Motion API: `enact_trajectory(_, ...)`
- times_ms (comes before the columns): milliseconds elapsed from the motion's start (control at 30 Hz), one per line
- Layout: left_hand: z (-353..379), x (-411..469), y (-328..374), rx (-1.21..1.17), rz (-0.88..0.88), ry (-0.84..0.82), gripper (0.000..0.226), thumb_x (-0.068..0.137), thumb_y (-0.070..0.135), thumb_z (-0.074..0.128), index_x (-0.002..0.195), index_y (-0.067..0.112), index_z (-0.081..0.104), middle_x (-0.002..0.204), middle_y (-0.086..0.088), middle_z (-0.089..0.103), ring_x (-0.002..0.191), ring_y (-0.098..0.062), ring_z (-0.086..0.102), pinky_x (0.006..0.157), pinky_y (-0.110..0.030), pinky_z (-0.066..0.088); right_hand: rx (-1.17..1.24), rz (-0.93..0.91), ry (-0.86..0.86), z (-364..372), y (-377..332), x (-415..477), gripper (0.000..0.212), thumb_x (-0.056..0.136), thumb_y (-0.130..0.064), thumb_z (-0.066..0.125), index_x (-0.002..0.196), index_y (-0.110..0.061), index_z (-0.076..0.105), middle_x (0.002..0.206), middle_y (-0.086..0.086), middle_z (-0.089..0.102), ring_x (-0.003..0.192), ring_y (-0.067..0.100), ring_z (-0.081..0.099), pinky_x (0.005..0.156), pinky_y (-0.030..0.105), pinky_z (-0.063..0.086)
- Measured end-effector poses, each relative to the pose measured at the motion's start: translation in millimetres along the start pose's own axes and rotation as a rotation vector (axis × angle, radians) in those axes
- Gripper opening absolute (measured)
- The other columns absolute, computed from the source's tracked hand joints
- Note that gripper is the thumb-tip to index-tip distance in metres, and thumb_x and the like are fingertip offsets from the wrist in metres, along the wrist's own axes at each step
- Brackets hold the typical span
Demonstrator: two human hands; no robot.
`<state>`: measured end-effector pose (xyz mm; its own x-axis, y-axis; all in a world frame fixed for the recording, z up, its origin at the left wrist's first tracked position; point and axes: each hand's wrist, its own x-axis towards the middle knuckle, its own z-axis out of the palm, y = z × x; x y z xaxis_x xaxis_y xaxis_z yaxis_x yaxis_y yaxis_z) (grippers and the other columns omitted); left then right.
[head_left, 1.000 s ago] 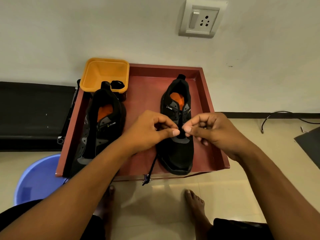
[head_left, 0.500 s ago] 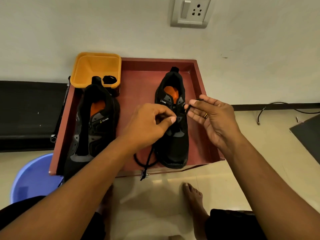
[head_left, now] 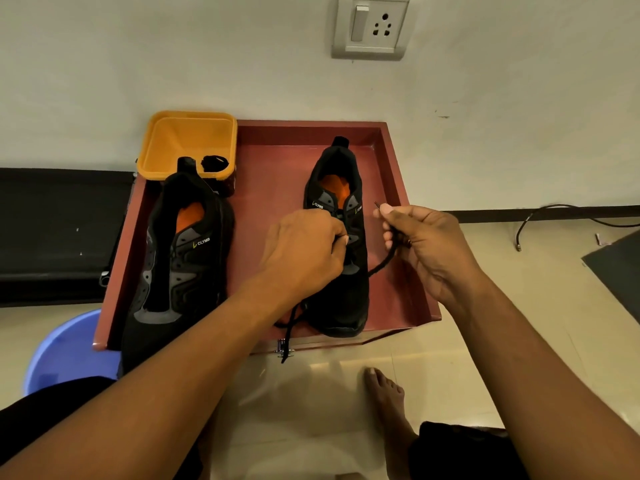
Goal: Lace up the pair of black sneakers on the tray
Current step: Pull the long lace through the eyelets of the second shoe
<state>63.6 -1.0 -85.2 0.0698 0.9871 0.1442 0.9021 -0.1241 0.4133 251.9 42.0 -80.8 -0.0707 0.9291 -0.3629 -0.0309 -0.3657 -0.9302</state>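
Note:
Two black sneakers with orange insoles stand on a red-brown tray (head_left: 277, 168). The left sneaker (head_left: 180, 265) has no lace in it. My left hand (head_left: 304, 251) rests on the tongue of the right sneaker (head_left: 343, 292), fingers curled at the eyelets. My right hand (head_left: 426, 244) is just right of that shoe and pinches the tip end of a black lace (head_left: 381, 266), which runs from the shoe's side up into my fingers. The lace's other end (head_left: 289, 327) trails over the tray's front edge.
A yellow tub (head_left: 187, 143) at the tray's back left holds another coiled black lace (head_left: 214, 163). A blue basin (head_left: 65, 351) sits on the floor at the left. My bare foot (head_left: 384, 393) is below the tray. A wall socket (head_left: 372, 27) is above, a cable (head_left: 554, 213) at right.
My right hand has pulled the lace end out to the right, drawing a length of lace from the shoe. My left hand has settled lower on the eyelets. The camera view shifted slightly.

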Motion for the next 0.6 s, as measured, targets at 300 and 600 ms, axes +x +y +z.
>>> enact_trajectory(300, 5.0, 14.9, -11.7, 0.077, 0.190, 0.028, 0.029, 0.089, 0.021, 0.064, 0.114, 0.023, 0.077, 0.124, 0.005, 0.057, 0.112, -0.023, 0.046, 0.087, -0.037, 0.043, -0.011, 0.024, 0.072, -6.7, -0.2, 0.2, 0.013, 0.095, -0.008, 0.072, 0.101, 0.002, 0.077, 0.081, 0.013, 0.071, 0.067, 0.017, 0.066, 0.069, 0.026, 0.062)
enact_trajectory(600, 0.9, 14.2, -15.1, -0.026, 0.158, -0.069, 0.048, 0.095, 0.020, 0.062, 0.140, 0.020, 0.047, 0.137, 0.005, 0.048, 0.116, -0.018, 0.049, 0.094, -0.035, 0.048, -0.113, 0.075, -0.019, -2.5, 3.5, -1.7, 0.013, 0.099, -0.010, 0.068, 0.099, 0.001, 0.075, 0.084, 0.014, 0.076, 0.073, 0.019, 0.072, 0.070, 0.028, 0.065)
